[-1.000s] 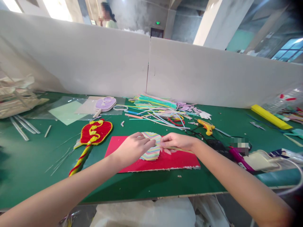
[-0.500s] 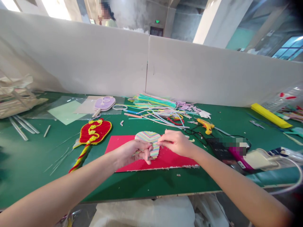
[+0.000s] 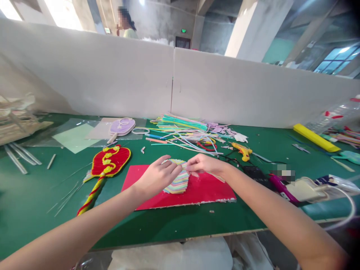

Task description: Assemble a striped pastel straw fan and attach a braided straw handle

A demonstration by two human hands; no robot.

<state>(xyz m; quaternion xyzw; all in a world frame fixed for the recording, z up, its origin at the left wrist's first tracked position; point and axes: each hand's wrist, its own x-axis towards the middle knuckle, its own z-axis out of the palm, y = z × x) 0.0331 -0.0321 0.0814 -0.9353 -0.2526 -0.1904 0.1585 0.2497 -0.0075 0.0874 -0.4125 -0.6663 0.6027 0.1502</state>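
Pastel-striped piece on red board, near centre in head view; left hand over its left side (grip hidden, can't tell). Right hand pinches pale strip by the piece's right edge.

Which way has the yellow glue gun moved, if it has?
No, the yellow glue gun hasn't visibly moved: it lies in the same spot beside the strip pile.

Striped piece part-hidden, forearms cropped
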